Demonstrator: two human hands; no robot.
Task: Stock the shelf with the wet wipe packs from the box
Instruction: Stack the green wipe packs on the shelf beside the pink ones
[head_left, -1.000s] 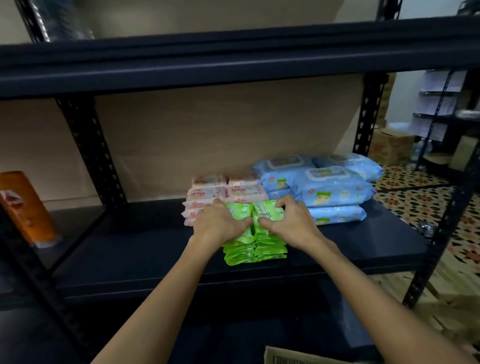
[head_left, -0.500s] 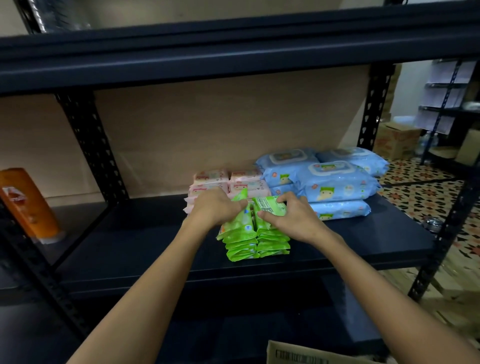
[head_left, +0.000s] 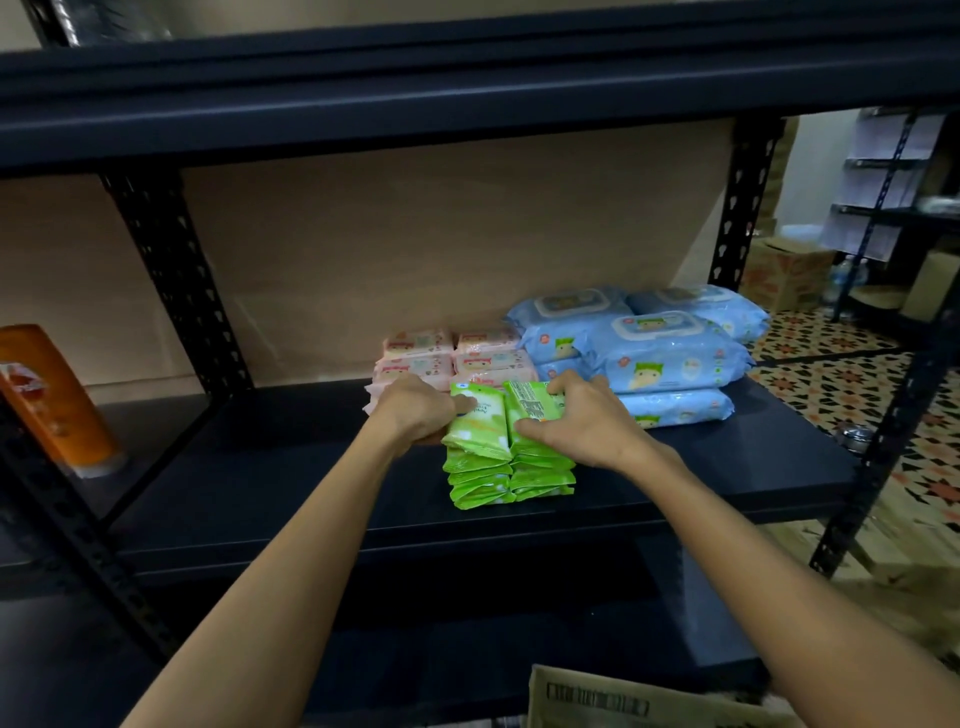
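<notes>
Both hands are on the green wet wipe packs (head_left: 480, 470), two side-by-side stacks near the front of the dark shelf (head_left: 260, 483). The left hand (head_left: 413, 410) curls round the top pack of the left stack, thumb on its face; the right hand (head_left: 582, 421) grips the top pack of the right stack, fingers over its far end. Print on these packs is too blurred to read. Behind sit pink wipe packs (head_left: 452, 358), with blue wipe packs (head_left: 660, 353) stacked to their right. The cardboard box (head_left: 623, 701) peeks in below, a barcode on its flap. An orange bottle (head_left: 52, 400) stands far left.
</notes>
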